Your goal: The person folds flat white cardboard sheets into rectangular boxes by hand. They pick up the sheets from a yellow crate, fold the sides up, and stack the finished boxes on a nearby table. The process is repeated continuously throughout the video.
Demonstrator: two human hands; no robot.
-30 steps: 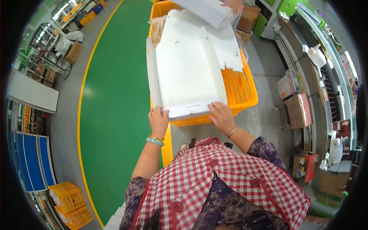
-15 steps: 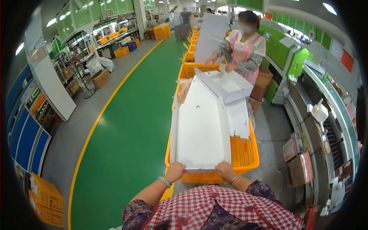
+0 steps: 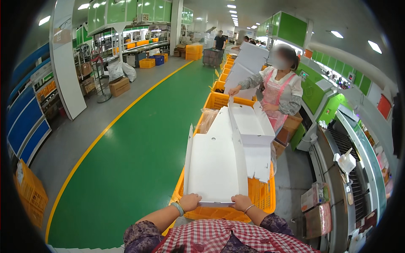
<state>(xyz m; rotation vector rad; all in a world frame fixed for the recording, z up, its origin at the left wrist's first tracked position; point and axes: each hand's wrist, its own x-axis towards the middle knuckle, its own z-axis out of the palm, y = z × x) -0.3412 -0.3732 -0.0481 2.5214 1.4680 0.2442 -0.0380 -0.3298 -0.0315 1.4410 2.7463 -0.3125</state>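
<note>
A white cardboard box [image 3: 216, 168], with its side walls raised, lies on top of a yellow plastic crate [image 3: 262, 194]. My left hand [image 3: 190, 202] is closed on the near left corner of the box. At the near right corner, my right hand [image 3: 241, 203] grips the same near wall, thumb on the inner side. Beyond it another white cardboard box [image 3: 249, 120] rests at a slant, with a co-worker's two hands at its far end and side. Under these boxes lie flat white cardboard sheets [image 3: 256, 160].
Across from me, to the right, stands a co-worker [image 3: 279, 86] in a pink apron. Yellow crates and tall white cardboard stacks [image 3: 247, 63] line up beyond. Green floor [image 3: 139, 156] runs along the left, machinery [image 3: 333, 105] along the right. Far off, a person stands by a cart [image 3: 212, 57].
The view has tilted upward, so the crates and my hands sit lower. Both my hands still hold the near wall. The co-worker's box has turned, and its far flap stands higher.
</note>
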